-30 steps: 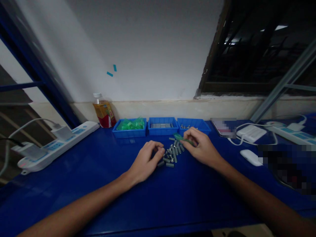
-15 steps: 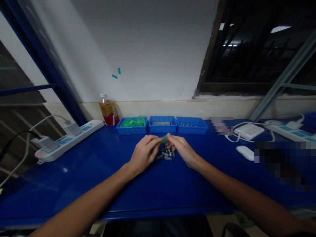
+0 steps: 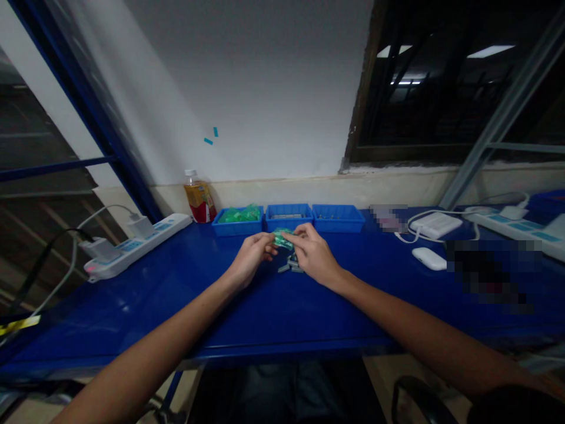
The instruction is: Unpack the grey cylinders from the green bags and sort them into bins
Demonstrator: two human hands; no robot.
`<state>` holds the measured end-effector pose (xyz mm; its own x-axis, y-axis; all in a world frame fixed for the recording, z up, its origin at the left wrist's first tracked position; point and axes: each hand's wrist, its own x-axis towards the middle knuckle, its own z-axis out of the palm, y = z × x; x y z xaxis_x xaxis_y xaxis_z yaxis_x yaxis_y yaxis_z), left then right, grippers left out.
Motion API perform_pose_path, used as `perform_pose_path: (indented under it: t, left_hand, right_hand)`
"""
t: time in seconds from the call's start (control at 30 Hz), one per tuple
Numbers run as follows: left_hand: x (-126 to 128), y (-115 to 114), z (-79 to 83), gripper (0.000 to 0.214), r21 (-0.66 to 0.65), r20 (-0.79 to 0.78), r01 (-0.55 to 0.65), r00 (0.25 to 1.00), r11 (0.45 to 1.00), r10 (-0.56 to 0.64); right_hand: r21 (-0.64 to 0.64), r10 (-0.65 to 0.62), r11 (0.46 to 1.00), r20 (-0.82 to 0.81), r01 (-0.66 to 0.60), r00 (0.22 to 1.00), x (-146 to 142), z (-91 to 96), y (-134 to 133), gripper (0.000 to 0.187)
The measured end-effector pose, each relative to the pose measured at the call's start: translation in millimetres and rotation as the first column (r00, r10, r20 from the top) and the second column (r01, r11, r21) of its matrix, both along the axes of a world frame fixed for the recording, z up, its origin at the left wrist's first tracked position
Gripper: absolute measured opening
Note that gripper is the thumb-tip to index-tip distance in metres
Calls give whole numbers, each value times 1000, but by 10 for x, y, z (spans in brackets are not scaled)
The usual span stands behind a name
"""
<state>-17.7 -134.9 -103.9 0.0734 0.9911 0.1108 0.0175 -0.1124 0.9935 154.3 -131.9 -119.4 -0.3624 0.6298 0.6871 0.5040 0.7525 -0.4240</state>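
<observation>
Between my two hands is a small green plastic bag (image 3: 283, 238), crinkled and see-through, held just above the blue table (image 3: 247, 318). My left hand (image 3: 252, 256) pinches its left edge. The fingers of my right hand (image 3: 315, 253) grip its right side and lie partly over it. Whether anything is inside the bag I cannot make out. Below the bag, several small metal cylinders (image 3: 291, 266) lie in a loose pile, partly hidden by my right hand.
Three blue bins line the wall: one with green bags (image 3: 241, 214), one with metal rods (image 3: 289, 217), one with small metal parts (image 3: 338, 219). A drink bottle (image 3: 199, 199) and power strip (image 3: 141, 247) stand left; a white case (image 3: 429, 259) and charger (image 3: 436, 226) lie right.
The green bag has come up into clearer view, spread between both hands. My right hand has turned and now covers more of the metal pile. The camera view has shifted slightly.
</observation>
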Motion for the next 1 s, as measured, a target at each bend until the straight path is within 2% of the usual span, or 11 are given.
perform_pose_path:
  t: [0.07,0.13,0.23,0.33,0.43,0.57,0.67,0.73,0.83,0.9,1.0]
  left_hand:
    - [-26,65,39,28,170,-127,-44,990,984,66]
    - [-57,130,74,27,413,-298,-36,939,910,172]
    - [-96,199,62,26,679,-526,186,798,710,294]
    - [-108,209,-31,29,670,-684,435,676,601,273]
    - [-97,173,-113,28,582,-741,475,645,660,189]
    - [-72,140,-125,41,351,-459,201,888,915,-19]
    - [-54,151,-108,46,124,-151,106,985,987,-87]
    - [-51,152,-96,35,112,-67,61,996,992,-54]
    - [-75,117,-73,29,282,-131,-33,989,959,72]
    - [-106,75,-65,26,491,-303,5,938,871,166]
    - [-131,26,-62,26,677,-573,266,775,686,265]
  right_hand:
    - [-71,-6,998,-129,-3,992,-15,24,18,33]
    - [-247,-26,968,-285,-48,958,-31,52,46,25]
    - [-530,-84,817,-499,-227,863,-36,77,98,38]
    - [-623,-155,727,-559,-289,815,-18,69,134,39]
    - [-570,-126,798,-474,-195,872,6,57,122,26]
    - [-246,-24,969,-149,-14,989,32,53,44,33]
    - [-72,4,997,41,-1,999,38,34,3,39]
    - [-57,12,998,40,-10,999,34,21,3,40]
    - [-115,-14,993,-94,3,995,24,34,31,34]
    - [-244,-46,970,-226,-11,973,18,65,55,27]
    - [-502,-70,851,-397,-153,915,7,107,81,39]
